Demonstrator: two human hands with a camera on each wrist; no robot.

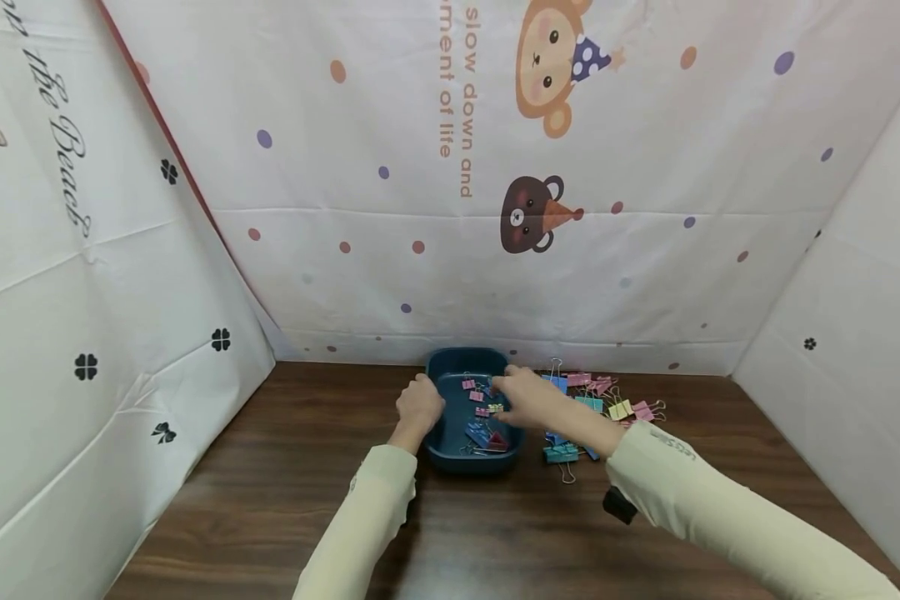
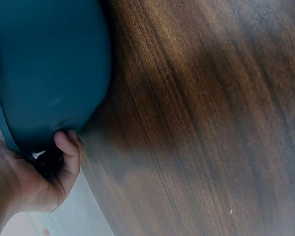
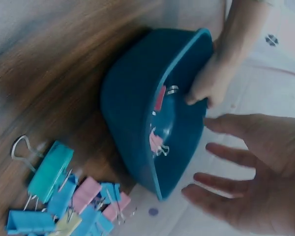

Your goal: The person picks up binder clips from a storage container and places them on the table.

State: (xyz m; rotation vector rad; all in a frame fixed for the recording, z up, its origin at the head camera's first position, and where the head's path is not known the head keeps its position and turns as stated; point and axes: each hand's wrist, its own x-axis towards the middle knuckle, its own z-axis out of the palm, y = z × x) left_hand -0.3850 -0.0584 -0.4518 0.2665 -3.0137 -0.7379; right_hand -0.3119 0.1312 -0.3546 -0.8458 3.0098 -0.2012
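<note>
Right wrist — right fingers (image 3: 231, 156) apart | left fingers (image 2: 70, 156) clamped on bin (image 3: 132, 93) | clips (image 3: 156, 143) inside

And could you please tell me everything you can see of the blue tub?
The tub is dark teal-blue, smooth and plastic-looking: a deep, open-topped rounded rectangle with a thin rim. It stands upright on the wooden table, left of the pile of clips, its long side running front to back. Pink, blue and yellow clips lie scattered inside. The left hand grips its left edge; the right hand is at its right edge, contact unclear.
</note>
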